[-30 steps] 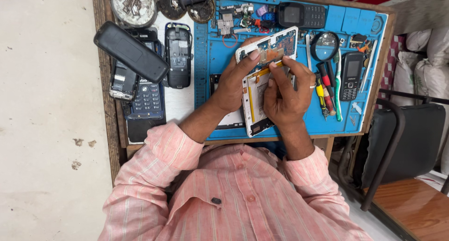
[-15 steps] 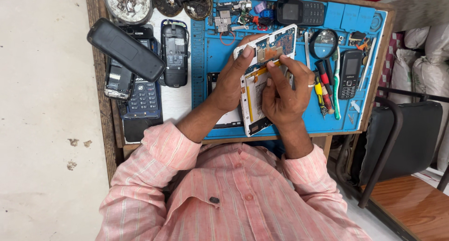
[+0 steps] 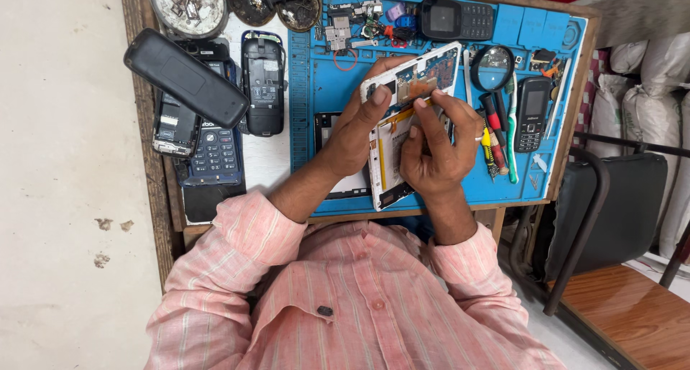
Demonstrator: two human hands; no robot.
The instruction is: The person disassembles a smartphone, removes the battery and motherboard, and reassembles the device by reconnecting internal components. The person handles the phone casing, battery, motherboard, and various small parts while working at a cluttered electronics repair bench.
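Head cam looking straight down, and the blue repair mat [image 3: 316, 111] is the thing to go by. Opened white phone [image 3: 402, 90] sits over the middle of that mat, back cover off, circuit board and a yellow-edged battery showing, tilted up at its far end. Left hand [image 3: 356, 129] is curled around the phone's left edge, thumb pressed on the top corner, so it's got a firm hold. Right hand [image 3: 438, 151] is bunched up over the phone's right side, fingertips pinched together right on the board area; can't tell if there's a tiny tool or part in that pinch.

Right of the phone on the mat: a magnifying glass [image 3: 491, 67], a few red and yellow screwdrivers [image 3: 492, 136] and a small black keypad phone [image 3: 533, 115]. At the mat's far edge there's another black keypad phone [image 3: 456, 19] and a little heap of loose parts [image 3: 363, 21]. Off the mat's left side, on the wooden table [image 3: 154, 190], lie a black back cover [image 3: 185, 77], a gutted phone shell [image 3: 264, 82] and a blue keypad phone [image 3: 215, 154]. Pink striped sleeves on both arms.
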